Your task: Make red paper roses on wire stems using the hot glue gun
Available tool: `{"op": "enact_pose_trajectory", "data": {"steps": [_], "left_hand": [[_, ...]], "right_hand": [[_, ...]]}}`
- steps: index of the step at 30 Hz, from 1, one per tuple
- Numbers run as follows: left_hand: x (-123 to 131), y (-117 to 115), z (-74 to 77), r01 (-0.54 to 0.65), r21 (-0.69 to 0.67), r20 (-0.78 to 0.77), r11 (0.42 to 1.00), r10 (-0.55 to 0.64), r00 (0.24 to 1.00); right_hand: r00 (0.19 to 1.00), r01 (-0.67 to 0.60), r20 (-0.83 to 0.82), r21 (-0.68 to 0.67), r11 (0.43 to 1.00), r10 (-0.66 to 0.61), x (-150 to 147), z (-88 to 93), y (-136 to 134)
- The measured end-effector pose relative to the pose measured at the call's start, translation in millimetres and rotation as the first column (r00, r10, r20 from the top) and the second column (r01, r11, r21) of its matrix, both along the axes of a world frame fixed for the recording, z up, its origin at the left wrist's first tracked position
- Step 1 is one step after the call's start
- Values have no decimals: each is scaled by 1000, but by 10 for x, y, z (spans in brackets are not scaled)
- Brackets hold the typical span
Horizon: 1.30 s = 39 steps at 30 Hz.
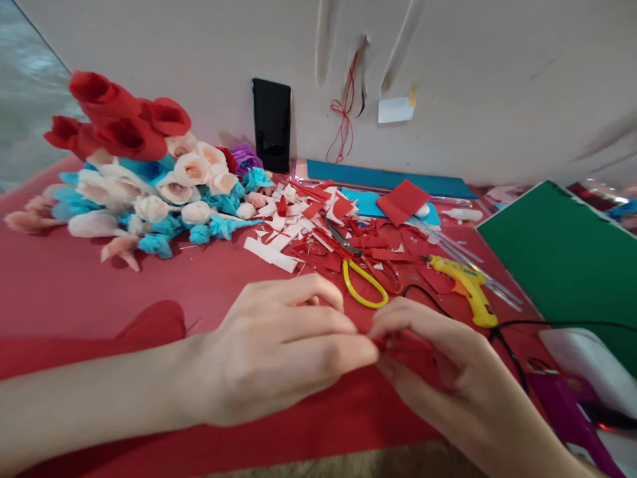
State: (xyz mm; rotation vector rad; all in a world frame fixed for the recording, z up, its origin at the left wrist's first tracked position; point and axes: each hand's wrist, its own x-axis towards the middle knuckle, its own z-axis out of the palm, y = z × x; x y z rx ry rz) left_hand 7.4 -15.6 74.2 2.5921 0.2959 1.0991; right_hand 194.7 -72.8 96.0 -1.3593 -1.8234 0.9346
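Observation:
My left hand (283, 352) and my right hand (458, 372) meet fingertip to fingertip over the table's front part. Both are closed in a pinch on a small piece of red paper (383, 344); fingers cover most of it and it blends with the red tabletop, so its shape is unclear. Just beyond the fingertips lie scissors (365, 285) with one yellow and one red handle loop. A yellow glue gun (465, 285) rests on its side past my right hand. Left of my left wrist is a rounded red paper piece (156, 322).
Paper flowers (179, 189) in red, cream and blue pile up at the left. White and red scraps (298, 222) cover the middle. A black phone (272, 126) leans on the wall. A green board (567, 265) and black cable (512, 358) occupy the right, beside a purple object (572, 411).

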Motion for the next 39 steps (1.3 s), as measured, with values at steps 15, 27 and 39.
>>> {"op": "enact_pose_trajectory", "data": {"steps": [15,27,39], "left_hand": [[102,-10,-100,34,-593,155,805,72,985],[120,-43,-60,-49,-728,65,684,140,988],[101,-27,-42,45,-842,146,537,147,978]], "right_hand": [[745,-237,-637,-532,813,-199,17,-201,18],[725,-212,-649,-528,823,-230,51,-250,-42],[990,133,-77,273,953,-116,17,-116,-39]]}}
